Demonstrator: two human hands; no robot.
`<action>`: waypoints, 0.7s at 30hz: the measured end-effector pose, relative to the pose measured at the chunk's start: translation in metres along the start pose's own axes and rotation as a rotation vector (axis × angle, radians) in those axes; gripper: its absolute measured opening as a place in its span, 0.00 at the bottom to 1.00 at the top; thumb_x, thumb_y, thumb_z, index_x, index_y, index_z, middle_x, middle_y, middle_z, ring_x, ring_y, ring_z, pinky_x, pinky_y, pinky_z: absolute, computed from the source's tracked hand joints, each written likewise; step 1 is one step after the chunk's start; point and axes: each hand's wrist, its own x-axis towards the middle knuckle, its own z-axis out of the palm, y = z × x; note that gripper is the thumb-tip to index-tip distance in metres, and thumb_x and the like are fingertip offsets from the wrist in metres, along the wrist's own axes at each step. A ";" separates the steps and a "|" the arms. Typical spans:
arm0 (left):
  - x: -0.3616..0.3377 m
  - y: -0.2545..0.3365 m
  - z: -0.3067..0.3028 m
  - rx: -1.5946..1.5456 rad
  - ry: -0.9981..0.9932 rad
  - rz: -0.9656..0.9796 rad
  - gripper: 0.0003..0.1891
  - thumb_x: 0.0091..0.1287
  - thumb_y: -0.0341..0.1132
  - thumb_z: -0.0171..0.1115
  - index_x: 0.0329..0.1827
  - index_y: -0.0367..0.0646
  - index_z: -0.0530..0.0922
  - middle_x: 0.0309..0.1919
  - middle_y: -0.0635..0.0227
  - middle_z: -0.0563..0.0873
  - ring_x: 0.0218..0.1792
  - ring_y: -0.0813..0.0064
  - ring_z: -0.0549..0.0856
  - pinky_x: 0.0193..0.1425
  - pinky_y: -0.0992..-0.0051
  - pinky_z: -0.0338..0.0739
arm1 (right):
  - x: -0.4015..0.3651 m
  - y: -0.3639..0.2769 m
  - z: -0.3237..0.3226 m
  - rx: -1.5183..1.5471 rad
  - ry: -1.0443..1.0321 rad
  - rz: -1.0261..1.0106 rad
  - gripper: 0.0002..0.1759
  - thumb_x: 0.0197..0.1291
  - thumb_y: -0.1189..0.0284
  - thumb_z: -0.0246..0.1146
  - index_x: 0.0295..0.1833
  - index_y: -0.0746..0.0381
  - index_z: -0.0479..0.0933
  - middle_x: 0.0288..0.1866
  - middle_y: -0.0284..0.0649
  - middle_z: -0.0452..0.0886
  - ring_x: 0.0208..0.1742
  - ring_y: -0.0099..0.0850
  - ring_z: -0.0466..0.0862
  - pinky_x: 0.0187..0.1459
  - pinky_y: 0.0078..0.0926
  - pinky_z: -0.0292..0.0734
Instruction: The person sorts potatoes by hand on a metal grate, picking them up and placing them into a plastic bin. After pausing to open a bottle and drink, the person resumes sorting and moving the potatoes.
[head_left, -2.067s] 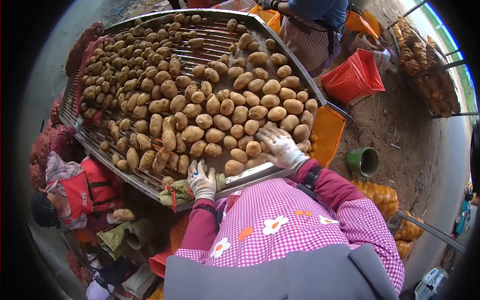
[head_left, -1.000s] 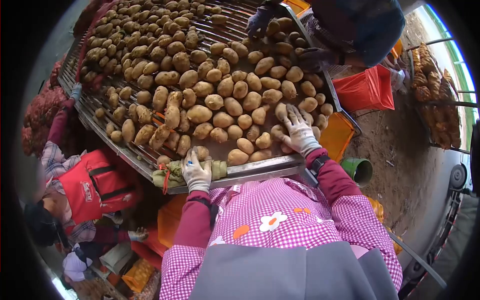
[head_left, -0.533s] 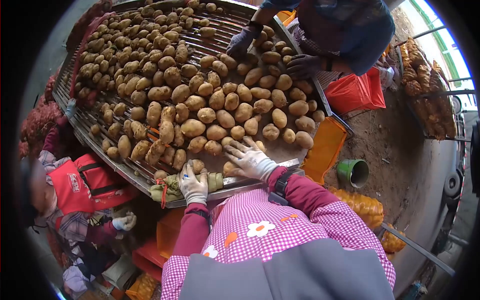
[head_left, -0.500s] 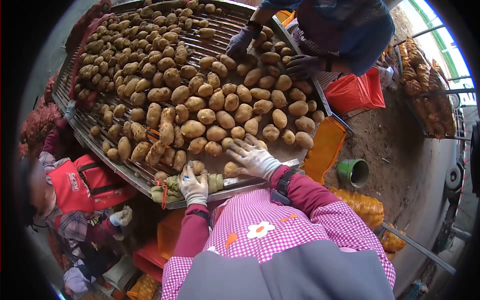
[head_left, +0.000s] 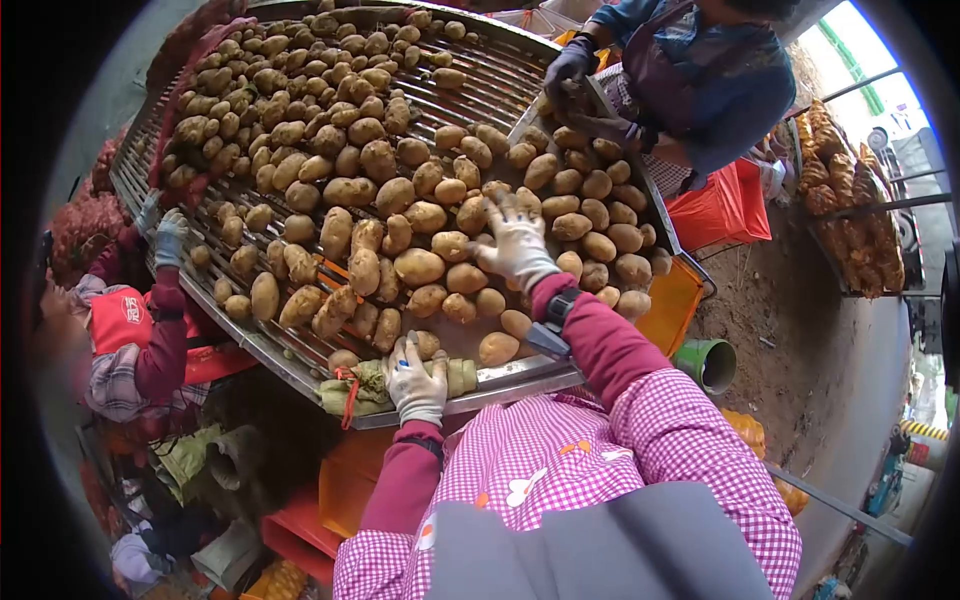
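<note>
My right hand (head_left: pixel 518 240), in a white glove, reaches over the potatoes (head_left: pixel 419 266) with its fingers spread, touching several of them. My left hand (head_left: pixel 416 385), gloved too, rests on a rolled green cloth (head_left: pixel 462 377) tied at the near edge of the sorting table. Its fingers are stretched out, and a small potato (head_left: pixel 426 344) lies right by the fingertips. A single potato (head_left: pixel 498 348) sits on the flat metal by the near rim (head_left: pixel 535 375). Neither hand is closed around anything.
Slatted bars (head_left: pixel 490 85) carry more potatoes at the far left. Across the table a co-worker's dark-gloved hand (head_left: pixel 570 68) is raised; another person's gloved hands (head_left: pixel 170 235) are at the left edge. A red bag (head_left: pixel 720 205) and green bucket (head_left: pixel 705 364) stand to the right.
My right hand has moved forward and slightly right, from the near edge into the potatoes. My left hand stays on the cloth. The co-worker opposite has lifted a hand off the potatoes.
</note>
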 end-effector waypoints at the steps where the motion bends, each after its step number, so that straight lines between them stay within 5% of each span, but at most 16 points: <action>1: 0.000 -0.001 0.001 -0.018 -0.010 -0.002 0.39 0.71 0.56 0.69 0.77 0.39 0.74 0.71 0.50 0.81 0.71 0.48 0.79 0.83 0.44 0.64 | 0.001 -0.013 0.000 -0.075 -0.126 -0.025 0.50 0.70 0.38 0.63 0.88 0.56 0.62 0.92 0.47 0.57 0.91 0.47 0.54 0.84 0.60 0.51; 3: -0.001 -0.004 0.005 -0.021 -0.003 0.011 0.38 0.72 0.56 0.68 0.77 0.39 0.74 0.72 0.48 0.80 0.71 0.48 0.79 0.83 0.44 0.63 | -0.016 -0.016 0.002 -0.137 -0.193 -0.121 0.53 0.70 0.37 0.62 0.90 0.56 0.58 0.93 0.46 0.54 0.93 0.54 0.47 0.87 0.61 0.46; 6: -0.003 -0.006 0.005 -0.061 -0.015 0.025 0.38 0.72 0.55 0.68 0.77 0.39 0.74 0.72 0.46 0.80 0.71 0.47 0.79 0.83 0.43 0.63 | -0.071 0.037 0.012 -0.172 -0.097 -0.212 0.51 0.69 0.38 0.64 0.88 0.55 0.63 0.90 0.49 0.58 0.91 0.53 0.53 0.87 0.58 0.48; 11: -0.002 -0.002 -0.003 -0.087 -0.041 0.024 0.39 0.70 0.55 0.70 0.77 0.39 0.74 0.73 0.47 0.79 0.72 0.48 0.78 0.82 0.42 0.62 | -0.115 0.061 -0.007 -0.225 0.001 -0.005 0.44 0.66 0.45 0.69 0.79 0.61 0.73 0.80 0.50 0.73 0.81 0.50 0.71 0.80 0.55 0.60; 14: 0.004 0.000 -0.014 -0.074 -0.104 0.018 0.40 0.70 0.56 0.70 0.78 0.39 0.73 0.74 0.48 0.77 0.73 0.48 0.78 0.82 0.41 0.63 | -0.069 -0.004 0.002 0.011 0.189 -0.196 0.42 0.65 0.51 0.71 0.78 0.64 0.73 0.79 0.51 0.74 0.80 0.50 0.72 0.80 0.58 0.58; 18: 0.003 -0.004 -0.014 -0.093 -0.116 0.024 0.41 0.67 0.54 0.73 0.77 0.39 0.73 0.74 0.49 0.76 0.72 0.48 0.77 0.81 0.40 0.63 | -0.013 -0.102 0.025 -0.016 -0.047 -0.393 0.51 0.67 0.39 0.67 0.87 0.57 0.63 0.87 0.51 0.66 0.88 0.47 0.63 0.86 0.58 0.46; 21: 0.002 -0.006 -0.014 -0.134 -0.104 0.054 0.39 0.69 0.55 0.70 0.76 0.37 0.74 0.75 0.44 0.77 0.71 0.44 0.79 0.81 0.37 0.63 | -0.022 -0.099 0.025 -0.051 -0.223 -0.364 0.52 0.69 0.36 0.62 0.89 0.56 0.59 0.89 0.49 0.64 0.90 0.43 0.61 0.88 0.58 0.39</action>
